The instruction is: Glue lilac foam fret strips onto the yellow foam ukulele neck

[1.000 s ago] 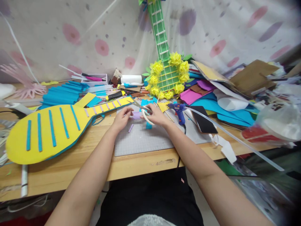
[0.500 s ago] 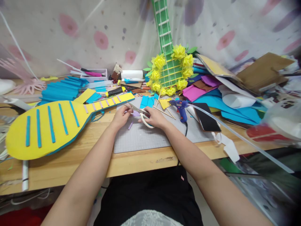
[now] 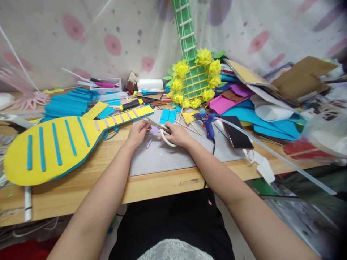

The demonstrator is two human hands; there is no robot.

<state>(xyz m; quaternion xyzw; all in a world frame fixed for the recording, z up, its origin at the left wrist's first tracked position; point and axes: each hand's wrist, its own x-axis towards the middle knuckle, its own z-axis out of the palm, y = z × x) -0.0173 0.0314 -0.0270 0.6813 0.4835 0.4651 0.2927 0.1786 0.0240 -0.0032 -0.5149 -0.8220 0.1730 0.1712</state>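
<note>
My right hand (image 3: 177,134) is closed on a pair of scissors (image 3: 167,139) with white handles, their blades pointing left toward my other hand. Close to the blade tips, the fingers of my left hand (image 3: 137,133) are pinched together; what they hold is too small to make out. Purple paper (image 3: 155,129) lies between the two hands, and a short purple strip (image 3: 149,143) rests on the grey cutting mat (image 3: 162,162). Left of my hands is a yellow paper guitar (image 3: 48,151) with blue strips on its body and small purple strips along its neck.
A blue glue gun (image 3: 207,124) and a phone (image 3: 238,131) lie right of my hands. Behind stands a green paper guitar (image 3: 193,79) ringed with yellow flowers. Coloured paper (image 3: 273,121) is piled at the right. A clear tube (image 3: 271,153) crosses the right side.
The whole view has shifted slightly to the left. Both hands keep nearly the same pose, with the scissors still in my right hand.
</note>
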